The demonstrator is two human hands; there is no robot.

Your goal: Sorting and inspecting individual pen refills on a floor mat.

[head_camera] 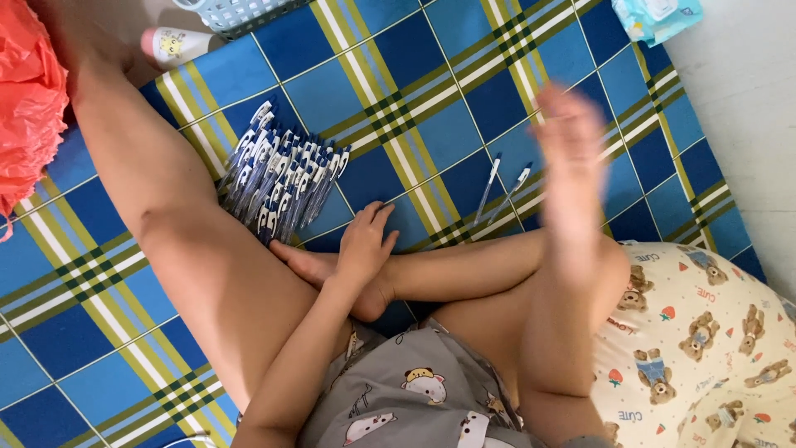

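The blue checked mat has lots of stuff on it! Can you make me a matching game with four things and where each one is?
Things:
1. big pile of blue-and-white pens
2. two loose blue-and-white pens
3. orange plastic bag
4. cream pillow printed with teddy bears

Places:
A. left edge of the picture
B. lower right corner
C. on the blue checked mat, just beyond the left hand
D. on the mat, beside the blurred, raised right hand

Pairs: 1-C, 2-D, 3-A, 4-B
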